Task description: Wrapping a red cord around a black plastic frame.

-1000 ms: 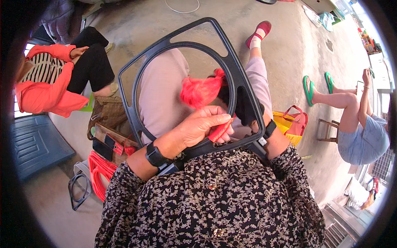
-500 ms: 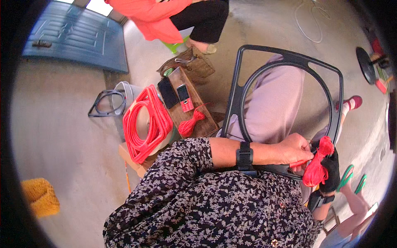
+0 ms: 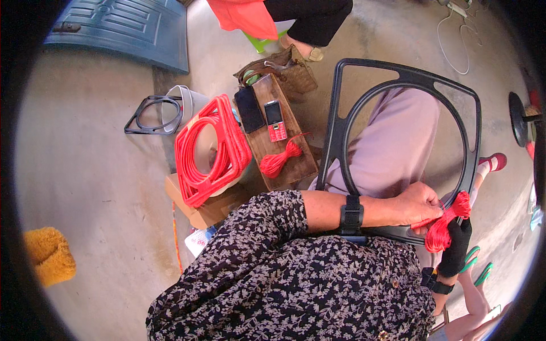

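Where left hand [image 3: 420, 203] pinches, red cord [image 3: 445, 224] beside

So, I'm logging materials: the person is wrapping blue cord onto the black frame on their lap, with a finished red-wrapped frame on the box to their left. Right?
Not quite: the cord is red, not blue, as the head view shows. The left hand and the gloved right hand work it onto the black frame; the red-wrapped frame does lie on the box.

The person's left hand [image 3: 418, 204] is reaching across the body, fingers curled shut and pinching, forearm lying level. The right hand [image 3: 455, 250], wearing a black glove, is clenching just beside it.
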A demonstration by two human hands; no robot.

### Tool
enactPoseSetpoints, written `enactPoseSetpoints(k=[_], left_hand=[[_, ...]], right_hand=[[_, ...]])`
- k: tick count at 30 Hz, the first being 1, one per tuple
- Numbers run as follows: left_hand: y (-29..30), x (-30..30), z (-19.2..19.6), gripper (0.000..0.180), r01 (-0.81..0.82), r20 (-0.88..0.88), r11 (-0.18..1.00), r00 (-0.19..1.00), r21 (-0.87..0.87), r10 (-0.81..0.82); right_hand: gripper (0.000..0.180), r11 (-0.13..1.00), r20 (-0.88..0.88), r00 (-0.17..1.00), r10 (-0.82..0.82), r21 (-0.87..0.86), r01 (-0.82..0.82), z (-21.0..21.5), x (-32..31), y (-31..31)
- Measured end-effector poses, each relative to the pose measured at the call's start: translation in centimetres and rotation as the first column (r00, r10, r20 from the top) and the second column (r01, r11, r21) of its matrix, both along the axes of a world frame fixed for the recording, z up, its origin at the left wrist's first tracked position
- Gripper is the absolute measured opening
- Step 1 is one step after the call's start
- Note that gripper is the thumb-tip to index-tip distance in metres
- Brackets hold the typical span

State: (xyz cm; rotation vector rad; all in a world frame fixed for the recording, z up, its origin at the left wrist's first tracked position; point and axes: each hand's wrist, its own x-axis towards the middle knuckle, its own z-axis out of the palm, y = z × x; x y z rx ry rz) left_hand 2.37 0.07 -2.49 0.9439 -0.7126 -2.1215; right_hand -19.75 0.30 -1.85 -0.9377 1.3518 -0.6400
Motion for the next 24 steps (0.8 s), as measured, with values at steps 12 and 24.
enactPoseSetpoints(k=[12,24], left_hand=[[-0.7,0.8,1.9,0.025,0.178,0.049,0.976,0.981,0.123,-0.186],[-1.1,1.6,0.3,0.018,0.11,-0.021,0.976,0.994,0.19,-0.108]], right_hand=[[0.028,0.971,-0.356,0.933,-0.052,-0.237,-0.036,-2.7,-0.1,0.8],[0.022,0.422,0.45,0.317,-0.835,0.155,0.893,-6.4,-12.6,8.8]])
